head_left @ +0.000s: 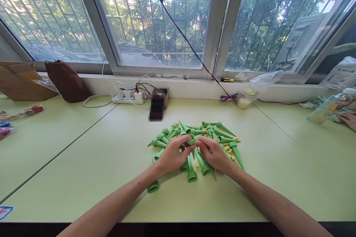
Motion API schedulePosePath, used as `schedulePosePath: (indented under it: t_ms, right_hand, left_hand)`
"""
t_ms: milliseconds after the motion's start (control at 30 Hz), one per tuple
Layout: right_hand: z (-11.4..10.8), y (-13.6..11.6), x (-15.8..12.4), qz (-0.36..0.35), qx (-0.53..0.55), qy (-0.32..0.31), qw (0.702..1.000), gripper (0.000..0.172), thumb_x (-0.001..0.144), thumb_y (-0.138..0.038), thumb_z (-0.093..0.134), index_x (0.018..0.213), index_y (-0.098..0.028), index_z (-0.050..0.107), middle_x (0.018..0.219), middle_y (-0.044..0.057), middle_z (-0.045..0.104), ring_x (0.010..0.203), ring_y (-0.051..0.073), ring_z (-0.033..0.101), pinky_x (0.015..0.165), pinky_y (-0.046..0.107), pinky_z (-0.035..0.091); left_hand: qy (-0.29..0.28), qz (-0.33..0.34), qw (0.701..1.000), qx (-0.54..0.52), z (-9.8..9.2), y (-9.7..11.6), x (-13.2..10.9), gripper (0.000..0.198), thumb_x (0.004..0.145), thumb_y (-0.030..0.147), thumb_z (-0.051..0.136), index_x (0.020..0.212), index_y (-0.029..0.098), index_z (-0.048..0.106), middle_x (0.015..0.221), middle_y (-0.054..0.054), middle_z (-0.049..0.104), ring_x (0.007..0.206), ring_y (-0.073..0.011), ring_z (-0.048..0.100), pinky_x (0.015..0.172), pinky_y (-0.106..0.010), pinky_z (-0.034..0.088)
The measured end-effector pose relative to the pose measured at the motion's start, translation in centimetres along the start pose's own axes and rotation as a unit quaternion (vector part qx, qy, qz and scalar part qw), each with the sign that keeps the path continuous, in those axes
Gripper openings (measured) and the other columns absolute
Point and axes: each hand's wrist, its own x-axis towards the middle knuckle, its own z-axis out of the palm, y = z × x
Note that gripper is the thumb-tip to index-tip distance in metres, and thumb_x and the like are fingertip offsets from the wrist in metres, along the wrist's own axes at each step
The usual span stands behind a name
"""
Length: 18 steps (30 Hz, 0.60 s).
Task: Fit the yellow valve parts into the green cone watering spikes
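Left hand [174, 154]: grip is pinching one hollow green plastic cone [191, 143], centre frame.
Right hand [213, 152]: grip is sitting nearly closed beside it, contents indiscernible.
Pile: similar cones [191, 171] are surrounding both.

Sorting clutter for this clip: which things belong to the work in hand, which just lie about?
In the work, apparently:
green cone in the left hand
other green cones
small yellow pieces among them

Apparently lying about:
brown bag
large cardboard box
coiled cable
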Motion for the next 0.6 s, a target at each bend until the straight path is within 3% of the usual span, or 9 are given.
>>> schedulePosePath:
  t_ms: [167,400,500,600]
  right_hand:
    - [-0.06,-0.13,0.02,-0.011,-0.018,0.005,1.0,0.037,0.101,-0.039,0.04,0.068,-0.022,0.036,0.055,-0.006,0.031,0.05,0.011,0.028,0.049,0.025,0.025]
    - [-0.06,-0.13,0.04,-0.042,-0.059,0.02,0.997,0.036,0.101,-0.034,0.04,0.068,-0.021,0.038,0.056,-0.007,0.03,0.051,0.01,0.026,0.052,0.025,0.025]
    - [-0.03,0.01,0.02,-0.046,-0.063,0.022,0.997,0.035,0.101,-0.033,0.041,0.068,-0.021,0.037,0.056,-0.007,0.029,0.051,0.01,0.025,0.052,0.025,0.024]
    - [0.02,0.13,0.0,-0.041,-0.052,0.018,0.998,0.036,0.101,-0.034,0.04,0.069,-0.021,0.034,0.057,-0.007,0.03,0.052,0.01,0.025,0.051,0.025,0.024]
  left_hand:
    - [-0.018,-0.054,0.993,-0.106,-0.01,0.07,0.02,0.022,0.088,0.035,0.062,0.078,0.018,0.052,0.059,0.004,0.05,0.052,-0.0104,0.05,0.05,-0.022,0.04]
    - [-0.097,-0.114,0.943,-0.297,-0.04,-0.39,0.2,0.031,0.086,0.043,0.065,0.079,0.019,0.048,0.057,0.004,0.053,0.048,-0.0112,0.054,0.045,-0.022,0.045]
    - [-0.09,-0.109,0.956,-0.256,0.01,-0.28,0.16,0.03,0.088,0.042,0.063,0.078,0.019,0.047,0.057,0.005,0.051,0.047,-0.0107,0.052,0.045,-0.022,0.043]
    - [-0.045,-0.066,0.988,-0.132,0.09,0.05,0.0,0.027,0.09,0.036,0.06,0.075,0.018,0.046,0.058,0.005,0.046,0.05,-0.0095,0.048,0.048,-0.022,0.039]
